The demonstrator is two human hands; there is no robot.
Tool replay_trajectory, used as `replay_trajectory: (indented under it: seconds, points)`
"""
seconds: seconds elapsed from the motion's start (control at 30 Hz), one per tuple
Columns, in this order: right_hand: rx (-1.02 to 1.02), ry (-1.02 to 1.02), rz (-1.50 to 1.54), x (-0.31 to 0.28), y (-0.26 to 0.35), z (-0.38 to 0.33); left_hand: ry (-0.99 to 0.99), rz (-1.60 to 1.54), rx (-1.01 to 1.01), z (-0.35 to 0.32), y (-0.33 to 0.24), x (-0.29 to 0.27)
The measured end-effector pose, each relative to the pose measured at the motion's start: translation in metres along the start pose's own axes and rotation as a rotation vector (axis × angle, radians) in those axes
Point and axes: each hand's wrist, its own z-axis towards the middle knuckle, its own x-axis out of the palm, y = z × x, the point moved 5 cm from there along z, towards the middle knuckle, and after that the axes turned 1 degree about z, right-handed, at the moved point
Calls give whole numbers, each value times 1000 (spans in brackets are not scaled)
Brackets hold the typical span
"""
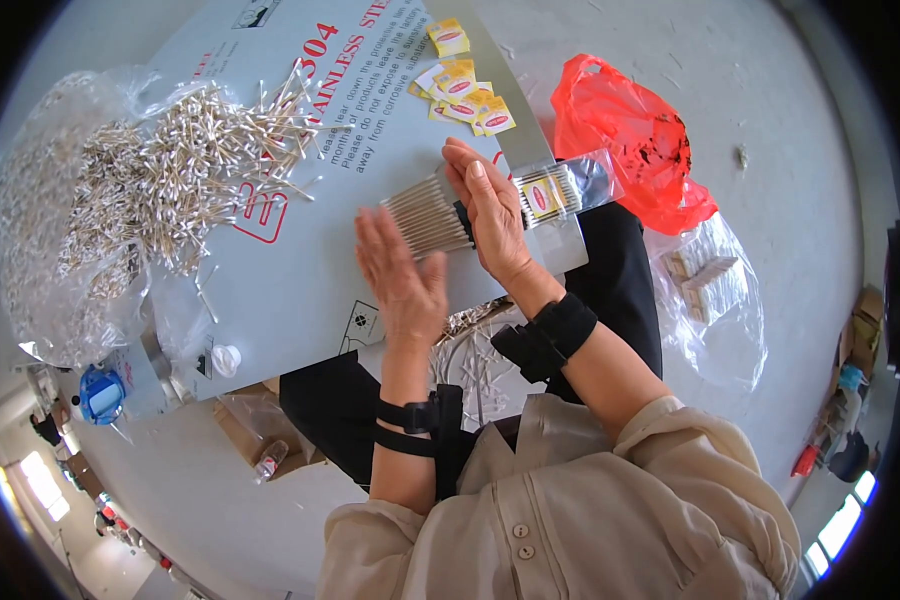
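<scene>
A flat row of cotton swabs lies side by side on the grey board, between my hands. My left hand has its fingers stretched out, slightly blurred, at the row's left end. On the other side, my right hand is held edge-down with straight fingers, at the row's right end. A dark strip shows beside the right palm, partly hidden. Just beyond that hand lies a clear plastic sleeve with swabs inside and a yellow label. Neither hand grips anything visible.
Loose swabs spill from a large clear bag at left. Yellow-and-white labels lie on the board's far side. A red plastic bag and a clear bag of bundles are at right. A blue object sits by the left corner.
</scene>
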Motion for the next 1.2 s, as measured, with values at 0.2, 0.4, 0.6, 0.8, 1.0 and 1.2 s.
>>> replay_trajectory:
  seconds: [0.2,0.4,0.6,0.8,1.0,1.2]
  points:
    - [-74,33,-76,6,1,-6,-323,-984,-150,39,34,-6]
    - [-85,70,-208,5,-1,0,-292,-1047,-154,53,21,14]
    - [-72,48,-135,0,1,-8,-285,-1051,-153,45,9,20]
    - [-69,-10,-148,-15,12,-9,-281,-922,-142,39,4,14]
    - [-70,-71,-123,-20,25,-9,-121,-34,111,69,3,2]
    - [-85,-80,-133,-26,16,-29,2,23,96,59,-8,9]
